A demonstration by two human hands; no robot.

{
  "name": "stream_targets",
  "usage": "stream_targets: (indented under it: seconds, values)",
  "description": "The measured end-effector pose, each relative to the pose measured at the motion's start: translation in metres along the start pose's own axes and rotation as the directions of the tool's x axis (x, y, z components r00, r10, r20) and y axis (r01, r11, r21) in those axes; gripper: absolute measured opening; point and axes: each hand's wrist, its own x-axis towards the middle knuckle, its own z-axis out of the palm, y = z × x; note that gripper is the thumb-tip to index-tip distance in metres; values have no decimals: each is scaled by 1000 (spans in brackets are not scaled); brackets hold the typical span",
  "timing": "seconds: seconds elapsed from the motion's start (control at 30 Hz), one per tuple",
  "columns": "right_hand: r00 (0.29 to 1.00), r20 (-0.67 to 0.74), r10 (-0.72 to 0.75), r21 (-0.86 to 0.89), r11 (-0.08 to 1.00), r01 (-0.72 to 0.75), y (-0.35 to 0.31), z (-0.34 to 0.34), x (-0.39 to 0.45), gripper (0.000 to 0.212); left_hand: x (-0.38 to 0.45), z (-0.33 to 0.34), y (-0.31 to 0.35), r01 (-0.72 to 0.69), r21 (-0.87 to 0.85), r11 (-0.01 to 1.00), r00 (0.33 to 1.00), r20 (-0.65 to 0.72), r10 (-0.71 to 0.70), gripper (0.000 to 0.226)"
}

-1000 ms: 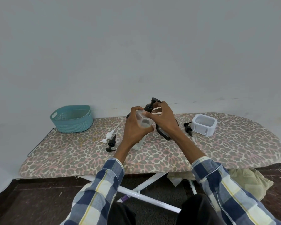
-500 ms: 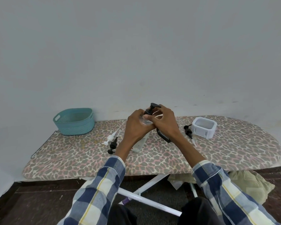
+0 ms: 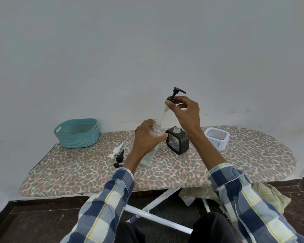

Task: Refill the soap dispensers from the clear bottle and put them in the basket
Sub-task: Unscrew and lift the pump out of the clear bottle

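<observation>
Up at centre, the right hand (image 3: pixel 186 111) pinches a black pump (image 3: pixel 174 95), its tube over the clear bottle (image 3: pixel 155 135) gripped by the left hand (image 3: pixel 146 137). Just right stand a black dispenser (image 3: pixel 178 142) and a white dispenser (image 3: pixel 217 140); two loose pumps (image 3: pixel 118 155) lie left, the basket (image 3: pixel 77 133) far left on the ironing board (image 3: pixel 235 163). The bottle's lower part is mostly hidden.

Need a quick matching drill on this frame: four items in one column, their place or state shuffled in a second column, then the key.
Items
1. black pump
2. clear bottle
3. teal basket
4. black-framed dispenser

States
A. held tilted by the left hand
B. stands uncapped on the board
C. lifted by the right hand, tube trailing to the bottle mouth
D. at the board's far left end

Pairs: 1-C, 2-A, 3-D, 4-B
</observation>
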Motion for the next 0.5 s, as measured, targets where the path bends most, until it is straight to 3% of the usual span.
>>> stream_targets:
  seconds: [0.5]
  values:
    - [998,-63,-9,-57,998,6,-7,-4,-6,27,0,-2,-4,12,-27,1000,1000,-25,-13,37]
